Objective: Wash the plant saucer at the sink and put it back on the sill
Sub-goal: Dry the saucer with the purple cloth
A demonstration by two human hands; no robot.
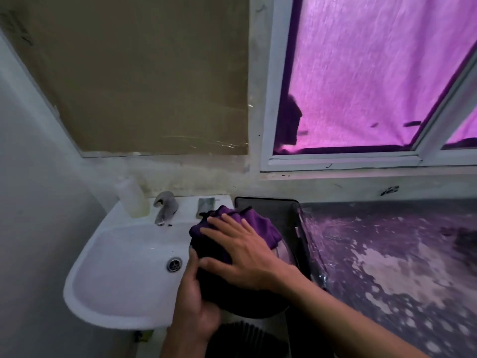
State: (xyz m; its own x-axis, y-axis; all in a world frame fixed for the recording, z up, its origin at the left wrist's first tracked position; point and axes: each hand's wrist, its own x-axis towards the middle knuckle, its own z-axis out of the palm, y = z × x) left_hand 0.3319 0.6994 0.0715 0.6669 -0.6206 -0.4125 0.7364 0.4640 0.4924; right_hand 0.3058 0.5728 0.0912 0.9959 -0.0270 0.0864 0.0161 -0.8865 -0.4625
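Standing at nine o'clock are one white sink (pixel 121 277), one tap (pixel 165 206) and one pale bottle (pixel 131 197); at centre, two hands work one dark round saucer (pixel 247 304) over the sink's right edge. Its face tilts up toward the camera and, being round, it shows no long axis, while the left hand (pixel 193 303) curls around its near-left rim and the right hand (pixel 247 257) presses one purple cloth (pixel 247 223) flat on it, fingers spread. Toward three o'clock lie one dark tray (pixel 286 215) just behind the saucer and a mottled counter (pixel 400 254), under one window (pixel 361 81) with a purple curtain at one o'clock.
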